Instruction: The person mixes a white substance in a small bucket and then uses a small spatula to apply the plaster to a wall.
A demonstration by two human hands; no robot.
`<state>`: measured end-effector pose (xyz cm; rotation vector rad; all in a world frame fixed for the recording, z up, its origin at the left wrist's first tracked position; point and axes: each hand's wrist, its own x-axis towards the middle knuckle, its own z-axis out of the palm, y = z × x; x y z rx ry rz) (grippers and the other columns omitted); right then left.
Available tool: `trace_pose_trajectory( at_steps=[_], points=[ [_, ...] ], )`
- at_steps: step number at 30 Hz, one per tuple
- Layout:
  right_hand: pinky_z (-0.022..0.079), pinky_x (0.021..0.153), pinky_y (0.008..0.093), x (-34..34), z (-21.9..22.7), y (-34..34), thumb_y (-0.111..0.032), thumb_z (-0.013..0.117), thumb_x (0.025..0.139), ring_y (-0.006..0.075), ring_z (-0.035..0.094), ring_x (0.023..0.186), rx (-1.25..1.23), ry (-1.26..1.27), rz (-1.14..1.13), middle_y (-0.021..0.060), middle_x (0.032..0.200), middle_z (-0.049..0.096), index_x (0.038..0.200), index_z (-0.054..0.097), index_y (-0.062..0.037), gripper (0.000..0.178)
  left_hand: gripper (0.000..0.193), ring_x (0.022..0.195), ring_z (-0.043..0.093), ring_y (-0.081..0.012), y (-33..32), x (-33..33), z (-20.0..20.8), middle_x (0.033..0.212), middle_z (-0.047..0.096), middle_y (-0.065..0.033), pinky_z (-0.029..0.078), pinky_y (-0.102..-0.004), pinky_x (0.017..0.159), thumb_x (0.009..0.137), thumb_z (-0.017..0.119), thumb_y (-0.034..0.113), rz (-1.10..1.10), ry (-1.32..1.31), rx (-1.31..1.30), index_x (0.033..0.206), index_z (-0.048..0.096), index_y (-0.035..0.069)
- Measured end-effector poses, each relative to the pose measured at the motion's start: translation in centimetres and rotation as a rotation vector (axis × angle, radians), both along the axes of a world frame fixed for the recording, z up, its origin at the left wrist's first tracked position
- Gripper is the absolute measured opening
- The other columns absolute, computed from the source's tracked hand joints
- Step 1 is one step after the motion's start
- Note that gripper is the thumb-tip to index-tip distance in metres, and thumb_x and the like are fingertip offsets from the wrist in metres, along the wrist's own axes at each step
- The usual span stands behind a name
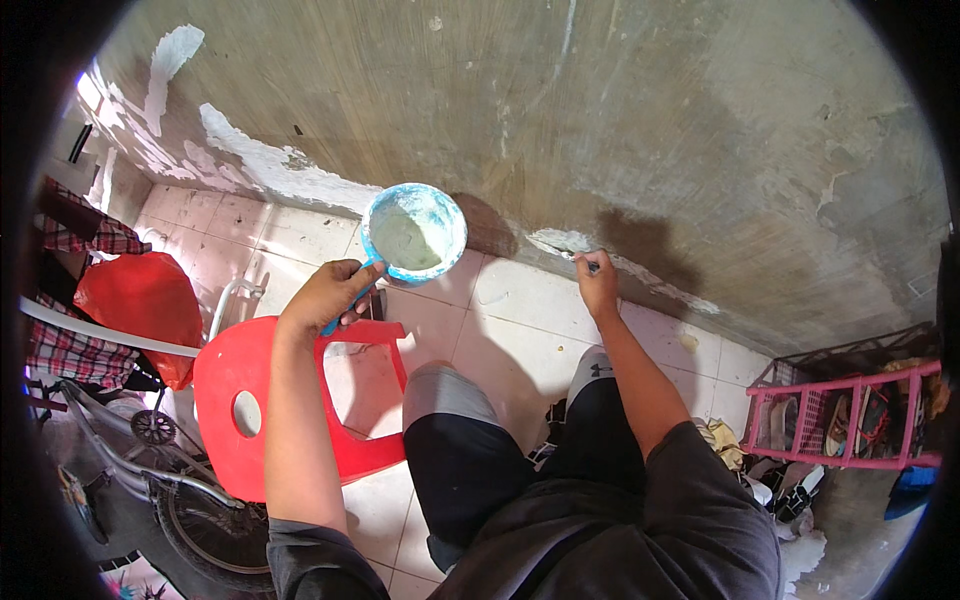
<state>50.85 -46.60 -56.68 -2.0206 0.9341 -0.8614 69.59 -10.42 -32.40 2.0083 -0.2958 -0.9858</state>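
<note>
My left hand is wrapped around the handle of a light blue plastic dipper. Wet grey-white paste lies in its bowl, with more smeared up the inner sides. Low on the wall, my right hand grips what looks like a small putty knife. Its blade meets a whitish patch on the bare grey-brown wall, just above the floor. Most of the tool's handle is hidden by my fingers.
A red plastic stool stands under my left forearm. Further left are a bicycle and a red bag. At the right, a pink rack holds shoes. White tiles cover the floor along the wall.
</note>
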Motion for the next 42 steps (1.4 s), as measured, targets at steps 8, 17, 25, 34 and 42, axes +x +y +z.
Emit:
trace_pose_trajectory(
  at_steps=[8,17,25,34,42],
  points=[
    [0.039,0.046,0.0268,-4.4,-2.6,0.1,-0.027,0.07,0.091,0.0085,0.048,0.048,0.546,-0.232,-0.013,0.0024,0.065,0.058,0.081,0.057,-0.0057,0.027,0.041,0.04,0.04,-0.0061,0.2,0.0,-0.2,0.057,0.051,0.0002,0.03,-0.0232,0.038,0.093,0.065,0.041,-0.006,-0.02,0.011,0.085,0.059,0.002],
    [0.036,0.044,0.0232,-3.1,-2.5,-1.0,-0.029,0.07,0.091,0.0067,0.046,0.048,0.621,-0.274,-0.045,0.0016,0.066,0.059,0.084,0.056,-0.0069,0.027,0.041,0.039,0.038,-0.0054,-0.3,0.0,-0.3,0.057,0.05,0.0008,0.028,-0.0223,0.037,0.092,0.066,0.043,-0.016,-0.015,0.001,0.084,0.058,0.004],
    [0.037,0.043,0.024,-4.3,-0.9,0.1,-0.028,0.07,0.091,0.0066,0.046,0.049,0.631,-0.226,0.006,0.0015,0.065,0.058,0.084,0.057,-0.0075,0.025,0.043,0.04,0.04,-0.0063,-0.1,0.0,0.0,0.056,0.05,0.0007,0.03,-0.023,0.039,0.093,0.065,0.045,-0.03,-0.045,0.035,0.081,0.057,0.004],
    [0.036,0.044,0.0234,-4.1,0.2,-2.7,-0.029,0.07,0.091,0.0061,0.051,0.057,0.497,-0.172,-0.067,-0.0023,0.067,0.056,0.082,0.055,-0.0146,0.023,0.043,0.039,0.038,-0.0049,0.1,-0.2,-0.2,0.057,0.049,0.0015,0.028,-0.022,0.037,0.092,0.066,0.047,-0.007,-0.022,0.037,0.084,0.057,0.005],
    [0.042,0.052,0.0282,-5.5,-1.4,-2.2,-0.03,0.071,0.09,0.0099,0.053,0.059,0.167,-0.064,0.085,0.0001,0.067,0.056,0.083,0.058,-0.0106,0.024,0.044,0.042,0.041,-0.0066,-0.6,0.0,0.1,0.057,0.05,0.0008,0.031,-0.0238,0.04,0.093,0.064,0.046,-0.059,-0.042,0.065,0.08,0.057,0.004]
  ],
)
